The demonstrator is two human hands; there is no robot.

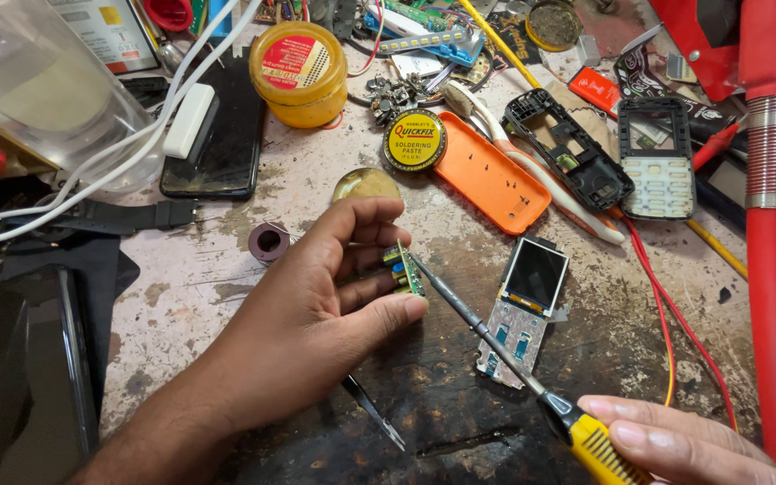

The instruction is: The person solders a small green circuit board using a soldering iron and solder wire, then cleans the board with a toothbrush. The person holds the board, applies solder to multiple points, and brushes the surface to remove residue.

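Two hands work on one small green circuit board, held on edge above the stained workbench.

The left hand is clamped on the board between thumb and fingers; its long axis runs far to near, its thin edge facing right. The right hand is closed around the yellow-handled screwdriver, whose tip touches the board. I judge the tip could slip off and scratch the parts or prick a finger, if pushed too hard. A phone display board lies just right.
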